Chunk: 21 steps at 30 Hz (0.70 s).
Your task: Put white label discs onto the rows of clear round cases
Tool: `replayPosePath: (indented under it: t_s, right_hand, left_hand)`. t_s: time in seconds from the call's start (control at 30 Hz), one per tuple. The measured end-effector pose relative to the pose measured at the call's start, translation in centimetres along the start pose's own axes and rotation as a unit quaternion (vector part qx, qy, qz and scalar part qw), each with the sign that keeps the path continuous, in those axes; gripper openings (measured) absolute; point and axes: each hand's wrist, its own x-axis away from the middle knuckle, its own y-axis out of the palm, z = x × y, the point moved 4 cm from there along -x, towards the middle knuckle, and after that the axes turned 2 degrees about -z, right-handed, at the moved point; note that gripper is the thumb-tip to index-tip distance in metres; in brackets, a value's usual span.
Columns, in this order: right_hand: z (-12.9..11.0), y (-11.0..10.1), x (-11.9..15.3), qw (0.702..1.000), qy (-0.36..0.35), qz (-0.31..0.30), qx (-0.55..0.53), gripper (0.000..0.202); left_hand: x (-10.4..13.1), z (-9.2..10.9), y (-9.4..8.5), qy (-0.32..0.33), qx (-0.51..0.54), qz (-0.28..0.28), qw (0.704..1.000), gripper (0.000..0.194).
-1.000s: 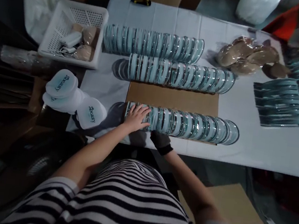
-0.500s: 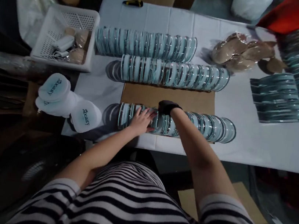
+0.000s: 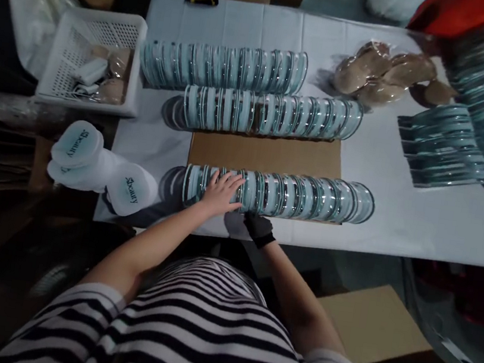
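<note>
My left hand (image 3: 222, 193) lies with spread fingers on the left part of the nearest row of clear, glossy round-edged packs (image 3: 312, 197) with pale teal and white bands. Just right of it, my right hand (image 3: 259, 228), in a black glove, is at the near lower edge of that row, fingers curled in. Whatever it may hold is too dark to make out. The row rests along the near side of a flat brown cardboard sheet (image 3: 264, 153). Beyond the sheet lie a second row of packs (image 3: 314, 119) and a third row (image 3: 222, 67).
White pieces printed "beauty" (image 3: 131, 190) are stacked at the left. Behind them stands a white plastic basket (image 3: 135, 70) with wrapped items. Tan bagged pieces (image 3: 376, 74), more teal packs (image 3: 448, 144) and a yellow-black cutter (image 3: 202, 0) lie on the white-covered table (image 3: 397, 227).
My right hand has come from the far side of the nearest row, over it, to its near edge. My left hand keeps its place on the packs. The view has shifted slightly.
</note>
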Motion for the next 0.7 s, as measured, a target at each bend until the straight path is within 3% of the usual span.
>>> replayPosePath:
  t_s: [0.03, 0.1, 0.2, 0.23, 0.3, 0.4, 0.47, 0.53, 0.6, 0.7]
  right_hand:
    - [0.2, -0.3, 0.1, 1.0, 0.006, 0.007, -0.012, 0.042]
    - [1.5, -2.7, -0.1, 0.998, 0.026, 0.046, -0.03, 0.043]
    - [5.0, -9.5, -1.8, 0.986, 0.085, 0.137, -0.039, 0.044]
    - [5.8, -11.9, -3.0, 0.987, 0.086, 0.135, -0.026, 0.042]
    - [6.1, -15.5, -6.0, 0.997, 0.049, 0.048, 0.026, 0.036]
    - [4.7, -18.3, -9.3, 0.991, -0.017, -0.07, 0.109, 0.037]
    - [3.9, -18.7, -9.4, 0.987, -0.054, -0.059, 0.138, 0.039]
    - [3.7, -17.6, -7.6, 0.985, -0.095, -0.018, 0.146, 0.036]
    - [4.5, -14.9, -4.8, 0.985, -0.121, 0.012, 0.125, 0.033]
    - [6.1, -8.7, -1.1, 0.995, -0.088, 0.013, 0.046, 0.035]
  left_hand:
    - [-0.1, 0.2, -0.1, 0.001, -0.002, 0.001, 1.0, 0.07]
    - [-0.6, 1.1, -0.3, 0.014, -0.006, 0.009, 1.0, 0.068]
    - [-2.1, 3.1, -0.2, 0.042, -0.005, 0.013, 0.999, 0.071]
    - [-2.6, 3.7, 0.1, 0.047, -0.005, 0.004, 0.999, 0.073]
    - [-3.5, 4.5, 0.6, 0.05, -0.007, -0.016, 0.999, 0.075]
    - [-4.0, 4.6, 1.1, 0.059, -0.014, -0.024, 0.998, 0.072]
    - [-3.9, 4.4, 1.1, 0.06, -0.016, -0.022, 0.998, 0.07]
    - [-3.8, 4.2, 1.1, 0.06, -0.017, -0.022, 0.998, 0.07]
    - [-3.8, 4.1, 1.2, 0.059, -0.019, -0.02, 0.998, 0.072]
    - [-3.7, 4.1, 1.5, 0.057, -0.018, -0.017, 0.998, 0.077]
